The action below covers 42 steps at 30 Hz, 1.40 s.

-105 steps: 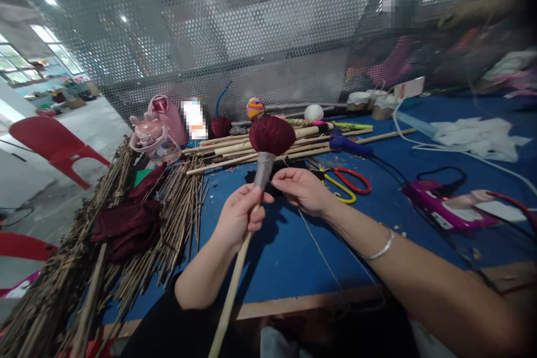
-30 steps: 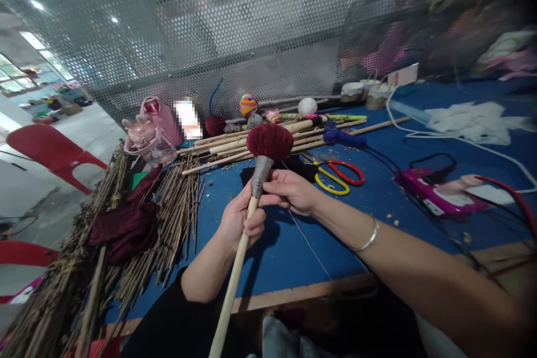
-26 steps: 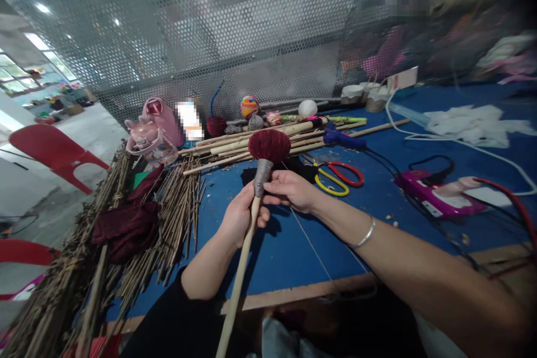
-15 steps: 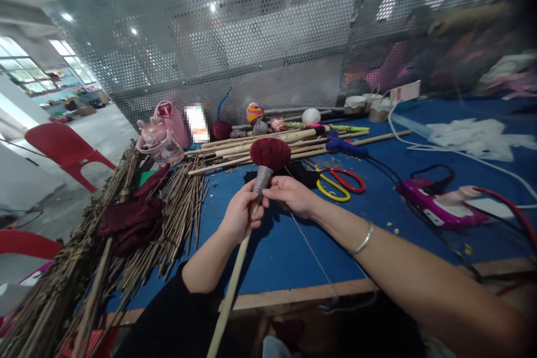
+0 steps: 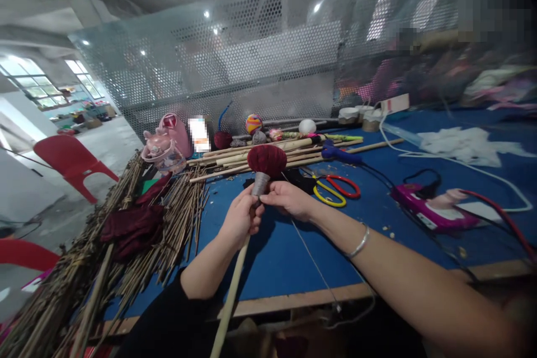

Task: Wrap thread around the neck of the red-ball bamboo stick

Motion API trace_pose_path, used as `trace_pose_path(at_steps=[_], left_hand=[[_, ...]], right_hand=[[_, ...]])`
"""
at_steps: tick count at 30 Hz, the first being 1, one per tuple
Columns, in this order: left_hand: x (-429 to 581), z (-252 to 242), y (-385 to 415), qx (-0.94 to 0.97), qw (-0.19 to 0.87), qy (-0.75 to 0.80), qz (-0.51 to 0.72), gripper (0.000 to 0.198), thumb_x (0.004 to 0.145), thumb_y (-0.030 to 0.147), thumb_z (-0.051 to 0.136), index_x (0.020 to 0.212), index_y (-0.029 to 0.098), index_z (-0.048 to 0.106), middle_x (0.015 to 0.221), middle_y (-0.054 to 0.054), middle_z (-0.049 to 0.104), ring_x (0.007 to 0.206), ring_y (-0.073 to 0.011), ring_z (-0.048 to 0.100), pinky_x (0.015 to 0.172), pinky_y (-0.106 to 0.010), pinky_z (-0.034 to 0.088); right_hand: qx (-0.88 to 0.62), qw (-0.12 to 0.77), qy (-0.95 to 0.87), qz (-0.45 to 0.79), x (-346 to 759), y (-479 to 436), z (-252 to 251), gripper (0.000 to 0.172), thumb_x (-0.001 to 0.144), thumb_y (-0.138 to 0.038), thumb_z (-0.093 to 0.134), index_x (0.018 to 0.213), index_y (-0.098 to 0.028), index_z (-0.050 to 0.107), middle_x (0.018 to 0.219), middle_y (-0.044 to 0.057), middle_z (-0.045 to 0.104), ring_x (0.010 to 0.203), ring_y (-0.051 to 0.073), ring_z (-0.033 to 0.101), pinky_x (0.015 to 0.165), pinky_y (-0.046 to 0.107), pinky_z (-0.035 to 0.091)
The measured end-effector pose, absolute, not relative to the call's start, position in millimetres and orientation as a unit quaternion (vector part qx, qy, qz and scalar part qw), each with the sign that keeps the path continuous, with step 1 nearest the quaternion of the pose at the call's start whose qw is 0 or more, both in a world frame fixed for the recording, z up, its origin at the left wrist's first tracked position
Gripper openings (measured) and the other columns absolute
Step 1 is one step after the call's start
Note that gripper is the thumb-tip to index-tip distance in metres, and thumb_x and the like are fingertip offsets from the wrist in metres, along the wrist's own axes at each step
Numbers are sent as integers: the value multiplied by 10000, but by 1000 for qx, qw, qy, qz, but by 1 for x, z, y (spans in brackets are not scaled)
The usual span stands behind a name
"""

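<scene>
My left hand [image 5: 242,217] is wrapped around a pale wooden stick [image 5: 230,305], just below its top. A rounded dark red fabric head [image 5: 267,159] tops the stick. Beneath that head, grey yarn is wound in a tight band [image 5: 260,183]. My right hand [image 5: 291,198], with a silver bangle at the wrist, is closed with thumb and finger pinched at the band's lower edge. From that hand a loose strand of grey yarn [image 5: 309,254] trails down over the table's front edge. The fingertips partly hide the pinched spot.
Red-and-yellow-handled scissors [image 5: 331,190] lie right of my hands on a black cloth. Behind are wooden sticks [image 5: 235,161] and a blue glue gun [image 5: 335,152]. A purple power strip [image 5: 432,210] sits at right. Bundled twigs [image 5: 168,229] and dark red fabric [image 5: 132,226] fill the left.
The view has tilted up slightly, so the far scene sits lower in the picture. Both hands stay at the grey band, and the stick's head leans much as before.
</scene>
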<state>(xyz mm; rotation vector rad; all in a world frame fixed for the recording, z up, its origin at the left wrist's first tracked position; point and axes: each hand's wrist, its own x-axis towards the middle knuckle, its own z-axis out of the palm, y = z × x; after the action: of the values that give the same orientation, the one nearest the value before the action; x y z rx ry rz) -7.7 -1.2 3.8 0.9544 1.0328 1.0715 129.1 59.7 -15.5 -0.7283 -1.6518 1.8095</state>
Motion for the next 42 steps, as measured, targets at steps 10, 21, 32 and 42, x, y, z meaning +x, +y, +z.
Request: trace_pose_path(at_steps=[10,21,32,42], left_hand=[[-4,6,18,391,688,397,465,112,738,295,447,807,207,442,551,68,367,340,-17,195,313,-116,130],[-12,3,5,373,711,357,477,106,751,267,444,830,199,464,576,63,367,352,-11,208,307,-106,138],[-12,6,3,349,711,353,498,107,748,264,450,817,185,473,565,59,388,345,-10,226,297,-101,156],[-12,8,3,337,712,349,508,207,788,375,491,844,175,482,573,58,401,340,-2,230,293,-102,157]], right_hand=[[-251,315,-582,707,145,63,-1,210,713,-329,604,767,-127,580,377,-103,328,317,19,147,302,155,116],[-231,324,-594,699,140,58,-5,198,730,-313,609,770,-120,598,396,-93,359,317,15,187,305,154,142],[-259,325,-620,666,136,59,-8,261,704,-352,639,802,-114,599,599,-10,605,314,1,257,304,172,137],[-250,327,-581,702,134,55,-6,244,704,-355,629,767,-128,565,393,-104,342,305,16,180,293,157,138]])
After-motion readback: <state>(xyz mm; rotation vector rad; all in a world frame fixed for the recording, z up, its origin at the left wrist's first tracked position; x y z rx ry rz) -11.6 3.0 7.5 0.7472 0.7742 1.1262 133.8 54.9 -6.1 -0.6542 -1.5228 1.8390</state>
